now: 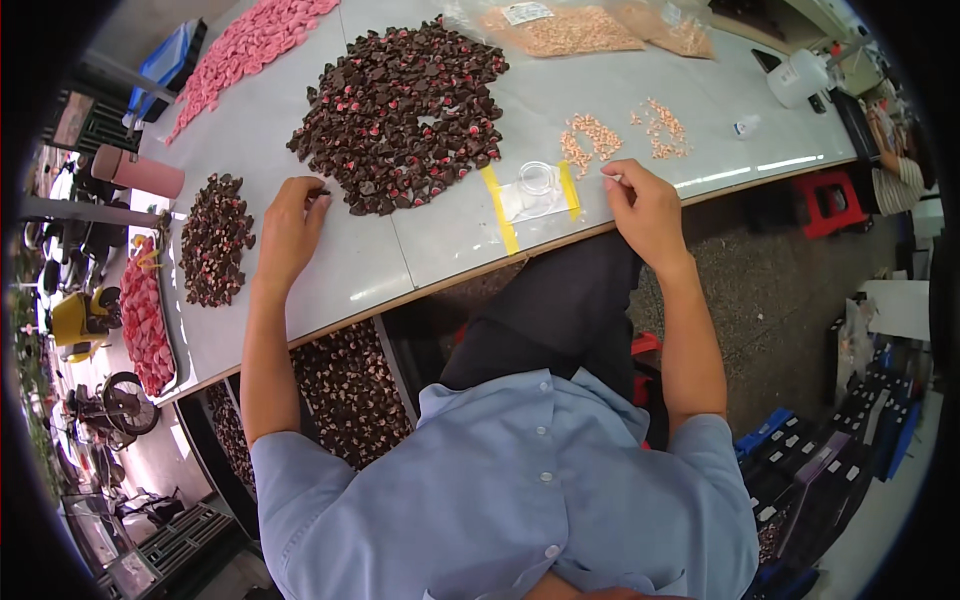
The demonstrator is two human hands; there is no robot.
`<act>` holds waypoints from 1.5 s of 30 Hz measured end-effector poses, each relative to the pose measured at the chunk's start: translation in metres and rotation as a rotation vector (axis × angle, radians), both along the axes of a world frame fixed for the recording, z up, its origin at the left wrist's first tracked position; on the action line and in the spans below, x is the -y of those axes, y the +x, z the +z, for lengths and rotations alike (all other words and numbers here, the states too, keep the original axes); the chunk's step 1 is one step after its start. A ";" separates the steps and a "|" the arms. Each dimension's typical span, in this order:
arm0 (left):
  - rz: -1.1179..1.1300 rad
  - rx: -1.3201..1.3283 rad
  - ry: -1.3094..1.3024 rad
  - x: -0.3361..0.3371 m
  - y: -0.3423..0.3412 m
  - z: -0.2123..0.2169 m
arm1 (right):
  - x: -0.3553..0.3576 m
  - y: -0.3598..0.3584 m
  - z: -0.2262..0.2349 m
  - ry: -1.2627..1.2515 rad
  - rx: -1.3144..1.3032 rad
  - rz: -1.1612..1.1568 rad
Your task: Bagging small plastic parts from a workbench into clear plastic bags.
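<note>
My left hand (292, 228) is at the table's near edge, its fingers curled and thumb drawn in. A small dark bit shows at its fingertips, too small to name. Beyond it spreads a big heap of small dark pieces (400, 110), some with pink-red faces. To its left is a smaller pile of dark and pale pieces (215, 240). My right hand (648, 208) is pinched closed just below small loose pale-orange pieces (590, 138); what it holds is unclear. Between the hands, a small clear round dish (536, 178) sits on a pad held by yellow tape (500, 212).
Pink pieces (250, 45) cover the far left, near a pink cup (138, 172). A tray of red-pink pieces (148, 320) stands at the left edge. Bags of pale pieces (565, 30) lie at the back; a white bottle (798, 78) stands right. Below is a bin of pieces (350, 385).
</note>
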State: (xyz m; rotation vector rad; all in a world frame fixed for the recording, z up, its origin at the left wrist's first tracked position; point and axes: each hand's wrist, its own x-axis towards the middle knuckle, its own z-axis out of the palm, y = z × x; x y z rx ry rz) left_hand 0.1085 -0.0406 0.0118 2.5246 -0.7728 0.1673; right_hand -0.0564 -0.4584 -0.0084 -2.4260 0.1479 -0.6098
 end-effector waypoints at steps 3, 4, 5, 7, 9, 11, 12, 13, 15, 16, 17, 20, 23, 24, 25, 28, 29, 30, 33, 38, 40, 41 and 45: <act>0.171 -0.151 -0.135 -0.006 0.000 0.003 | -0.003 0.009 0.006 -0.066 -0.007 0.069; 0.277 -0.296 -0.241 -0.010 0.000 0.004 | -0.003 0.011 0.007 -0.111 -0.019 0.109; 0.216 -0.339 -0.383 -0.011 -0.003 0.006 | -0.002 0.013 0.007 -0.110 -0.020 0.111; 0.122 -0.435 -0.479 -0.011 -0.014 0.010 | -0.002 0.018 0.008 -0.194 -0.034 0.150; 0.004 -0.624 -0.508 -0.002 -0.025 0.023 | -0.001 0.019 0.010 -0.213 -0.062 0.176; -0.081 -0.764 -0.499 0.021 -0.035 0.031 | 0.001 0.020 0.010 -0.233 -0.089 0.196; -0.174 -0.902 -0.487 0.033 -0.039 0.033 | 0.002 0.020 0.010 -0.221 -0.095 0.197; -0.181 -0.975 -0.470 0.047 -0.043 0.035 | 0.002 0.021 0.010 -0.209 -0.102 0.196; -0.239 -1.100 -0.506 0.073 -0.048 0.034 | 0.002 0.023 0.009 -0.210 -0.114 0.192; -0.240 -1.099 -0.504 0.082 -0.048 0.031 | 0.002 0.025 0.009 -0.208 -0.127 0.191; -0.261 -1.181 -0.489 0.090 -0.044 0.027 | 0.002 0.025 0.009 -0.208 -0.126 0.185; -0.330 -1.284 -0.490 0.108 -0.038 0.017 | -0.001 0.025 0.009 -0.224 -0.125 0.189; -0.467 -1.344 -0.596 0.116 -0.036 0.012 | -0.005 0.018 0.010 -0.137 -0.052 0.144; -0.455 -1.344 -0.598 0.116 -0.035 0.008 | -0.007 0.012 0.013 0.008 0.002 0.110; -0.478 -1.379 -0.584 0.115 -0.032 0.005 | -0.010 0.007 0.014 0.153 0.053 0.077; -0.484 -1.415 -0.575 0.114 -0.030 -0.001 | -0.022 -0.013 0.012 0.433 0.089 0.089; -0.461 -1.436 -0.574 0.116 -0.031 0.002 | -0.030 -0.019 0.015 0.496 0.064 0.102; -0.436 -1.455 -0.576 0.116 -0.031 0.005 | -0.038 -0.023 0.014 0.497 0.057 0.104; -0.448 -1.438 -0.551 0.115 -0.034 0.009 | -0.071 -0.029 0.016 0.458 0.076 0.225; -0.465 -1.422 -0.543 0.112 -0.041 0.002 | -0.116 -0.019 0.018 0.427 0.114 0.256; -0.464 -1.416 -0.494 0.113 -0.043 0.001 | -0.123 -0.015 0.018 0.398 0.111 0.257; -0.455 -1.414 -0.504 0.114 -0.044 0.000 | -0.126 -0.013 0.018 0.334 0.143 0.248; -0.470 -1.421 -0.511 0.115 -0.046 -0.001 | -0.134 -0.010 0.018 0.168 0.200 0.245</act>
